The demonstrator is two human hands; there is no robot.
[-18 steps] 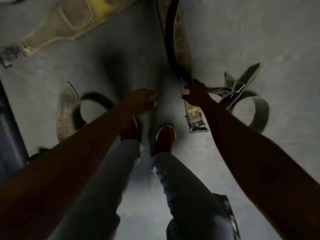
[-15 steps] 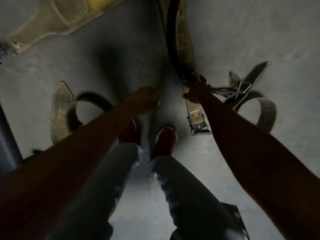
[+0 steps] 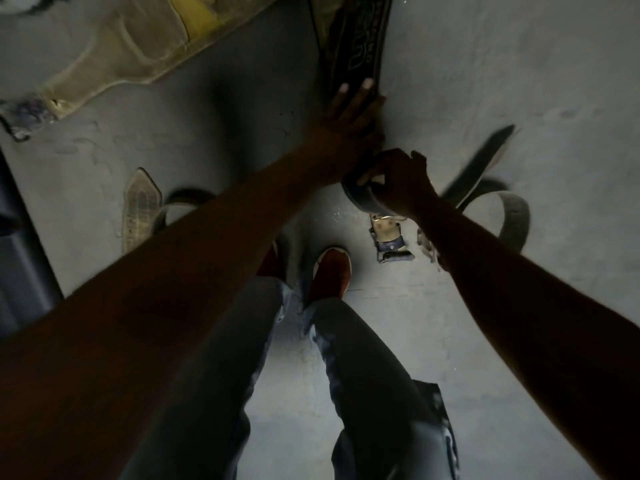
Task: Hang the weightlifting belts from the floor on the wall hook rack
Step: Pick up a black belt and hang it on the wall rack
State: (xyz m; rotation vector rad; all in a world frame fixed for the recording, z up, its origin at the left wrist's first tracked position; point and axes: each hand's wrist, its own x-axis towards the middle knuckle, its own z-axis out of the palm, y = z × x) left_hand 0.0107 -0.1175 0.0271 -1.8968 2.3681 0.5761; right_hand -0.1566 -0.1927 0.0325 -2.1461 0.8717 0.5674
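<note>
Head view looked straight down at a grey concrete floor point(image 3: 519, 64), dim and a little blurred. At the far left edge a dark vertical object point(image 3: 20, 265) ran down the frame; what it was could not be told. Up at the top left a tan and yellow belt point(image 3: 138, 46) lay flat on the floor, and lower down, left of the legs, a second tan belt point(image 3: 140, 209) lay curled, its pointed end nearest the camera and its dark loop partly hidden behind the left forearm. The left hand point(image 3: 349, 123) reached across the middle with fingers point(image 3: 343, 93) spread flat and pressed against the black belt point(image 3: 356, 43), which rose out of the top of the frame with pale lettering on its face. Below it stood two red shoes point(image 3: 330, 275) and pale jeans point(image 3: 363, 375). Just right of the left hand, the right hand point(image 3: 401, 183) was curled closed around the lower part of the same black belt, bent into a fold under the knuckles, while the metal buckle point(image 3: 389, 240) hung beneath the fist, above the floor. Farther right a grey belt point(image 3: 512, 216) lay looped on the floor, one dark end pointing up and away, well apart from both hands.
</note>
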